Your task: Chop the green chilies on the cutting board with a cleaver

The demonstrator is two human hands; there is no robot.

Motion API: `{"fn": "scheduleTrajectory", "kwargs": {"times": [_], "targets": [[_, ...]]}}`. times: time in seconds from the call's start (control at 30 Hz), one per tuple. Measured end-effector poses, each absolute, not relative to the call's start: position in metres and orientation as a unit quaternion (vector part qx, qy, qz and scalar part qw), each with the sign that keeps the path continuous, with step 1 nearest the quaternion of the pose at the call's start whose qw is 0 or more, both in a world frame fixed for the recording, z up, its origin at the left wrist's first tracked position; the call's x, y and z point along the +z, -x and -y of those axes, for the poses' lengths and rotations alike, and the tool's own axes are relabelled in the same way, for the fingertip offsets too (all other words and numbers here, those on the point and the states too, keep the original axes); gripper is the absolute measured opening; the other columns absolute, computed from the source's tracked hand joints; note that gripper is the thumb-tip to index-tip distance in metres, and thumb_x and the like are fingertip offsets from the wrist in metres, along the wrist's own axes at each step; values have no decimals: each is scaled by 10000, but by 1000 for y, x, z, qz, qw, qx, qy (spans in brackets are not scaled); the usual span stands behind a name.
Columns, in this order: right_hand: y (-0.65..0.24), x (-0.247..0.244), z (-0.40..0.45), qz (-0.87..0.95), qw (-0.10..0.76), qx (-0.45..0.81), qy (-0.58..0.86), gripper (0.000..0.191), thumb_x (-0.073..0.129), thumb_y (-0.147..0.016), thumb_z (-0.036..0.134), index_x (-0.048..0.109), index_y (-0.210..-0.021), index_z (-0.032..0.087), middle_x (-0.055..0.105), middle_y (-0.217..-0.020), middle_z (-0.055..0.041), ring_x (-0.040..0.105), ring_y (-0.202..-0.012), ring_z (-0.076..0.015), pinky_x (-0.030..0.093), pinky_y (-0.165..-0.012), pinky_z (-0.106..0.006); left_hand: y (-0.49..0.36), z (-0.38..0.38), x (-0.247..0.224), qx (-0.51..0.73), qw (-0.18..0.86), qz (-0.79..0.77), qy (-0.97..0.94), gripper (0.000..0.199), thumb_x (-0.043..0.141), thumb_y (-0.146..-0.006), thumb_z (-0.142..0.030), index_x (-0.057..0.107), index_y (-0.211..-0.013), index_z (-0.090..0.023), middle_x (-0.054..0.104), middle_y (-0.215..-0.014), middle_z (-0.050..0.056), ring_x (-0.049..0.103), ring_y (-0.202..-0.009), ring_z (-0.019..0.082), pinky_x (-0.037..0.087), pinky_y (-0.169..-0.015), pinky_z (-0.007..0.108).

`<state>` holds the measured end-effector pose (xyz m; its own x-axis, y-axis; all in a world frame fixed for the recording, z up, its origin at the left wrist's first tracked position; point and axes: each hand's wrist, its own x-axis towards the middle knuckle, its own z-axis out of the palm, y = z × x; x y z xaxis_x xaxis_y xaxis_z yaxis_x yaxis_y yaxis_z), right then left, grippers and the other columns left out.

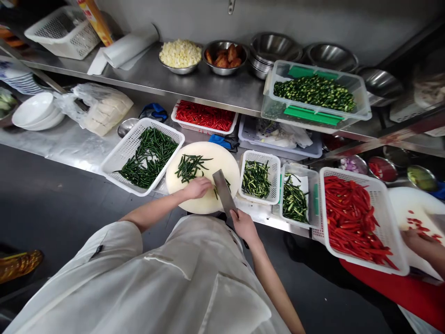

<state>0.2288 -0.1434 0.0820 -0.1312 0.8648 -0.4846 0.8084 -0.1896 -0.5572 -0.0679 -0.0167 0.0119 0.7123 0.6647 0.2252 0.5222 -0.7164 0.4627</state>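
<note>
A round white cutting board (pixel 201 206) lies in front of me. My right hand (pixel 243 225) is closed round the handle of a cleaver (pixel 224 192), its broad blade reaching over the board. Just left of the blade, my left hand (pixel 198 187) has its fingers bent together over green chili peppers (pixel 215 191), which they partly hide. A loose heap of green chilies (pixel 190 167) lies on the far left of the board. Some cut pieces show right of the blade. A white basket (pixel 175 132) of long green chilies stands to the left.
At right stand a white basket (pixel 277 162) and a clear tub (pixel 313 213) with split green chilies, then a basket (pixel 385 199) of red chilies. A co-worker's hand (pixel 419 243) is at another board. The shelf (pixel 236 90) above holds bowls and a green-filled tub (pixel 363 109).
</note>
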Motion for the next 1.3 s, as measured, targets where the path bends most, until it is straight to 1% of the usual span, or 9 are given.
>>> {"fn": "scheduleTrajectory", "kwargs": {"times": [0.17,0.27,0.53,0.77,0.87,0.93,1.03,1.1,1.3], "targets": [[-249,79,166,642,7,450,620,394,424,-1102,412,737,-997,198,794,-1050,-106,722,-980,-234,443,-811,-261,88,-11,13,156,118,-445,-874,310,530,-966,-119,716,-1209,-166,713,-1201,138,642,-1126,283,529,-1019,458],[-251,80,165,637,-11,423,644,406,394,-1114,399,737,-1042,193,793,-1078,-118,723,-1038,-240,448,-841,-262,77,-2,5,135,152,-398,-895,258,508,-1024,-178,726,-1162,-182,722,-1081,101,675,-1029,244,547,-956,398],[-249,103,164,658,-104,352,657,421,358,-1122,431,715,-1152,210,788,-1079,-133,728,-1007,-256,426,-804,-294,29,50,-16,194,226,-338,-893,255,509,-1045,-230,714,-1196,-206,719,-1169,88,676,-1066,219,556,-989,362],[-217,82,138,638,-65,370,672,393,358,-1133,367,696,-1174,170,783,-1096,-148,726,-1010,-237,418,-803,-280,26,45,-6,180,232,-327,-898,295,444,-1063,-248,719,-1159,-203,708,-1109,90,666,-1017,222,559,-934,367],[-214,79,133,637,-9,376,672,408,359,-1136,390,709,-1110,183,781,-1061,-132,720,-1023,-236,421,-810,-273,36,21,4,168,200,-331,-907,283,481,-1053,-274,734,-1169,-222,702,-1111,104,643,-1034,248,539,-962,415],[-223,80,141,640,6,380,668,411,364,-1133,402,716,-1103,192,782,-1045,-123,717,-1032,-236,427,-823,-269,48,-2,11,183,156,-407,-881,272,527,-1019,-239,743,-1183,-217,688,-1160,134,605,-1116,294,505,-1018,484],[-240,83,160,647,-17,404,646,400,400,-1118,427,731,-1105,203,788,-1023,-111,716,-1039,-243,439,-830,-269,68,-34,18,198,85,-528,-821,264,593,-966,-186,759,-1169,-209,642,-1282,169,509,-1262,373,437,-1081,587],[-248,83,170,648,-40,416,636,405,409,-1112,441,740,-1069,212,791,-995,-101,720,-1026,-250,443,-818,-271,77,-42,18,183,65,-542,-818,230,608,-957,-178,774,-1112,-215,622,-1307,166,477,-1295,388,423,-1092,602],[-245,85,170,634,-52,380,672,430,367,-1125,411,731,-1047,194,794,-1040,-124,737,-980,-252,427,-794,-283,64,13,2,127,124,-422,-889,246,549,-1024,-227,752,-1163,-242,615,-1264,108,569,-1163,265,538,-953,391]]}}
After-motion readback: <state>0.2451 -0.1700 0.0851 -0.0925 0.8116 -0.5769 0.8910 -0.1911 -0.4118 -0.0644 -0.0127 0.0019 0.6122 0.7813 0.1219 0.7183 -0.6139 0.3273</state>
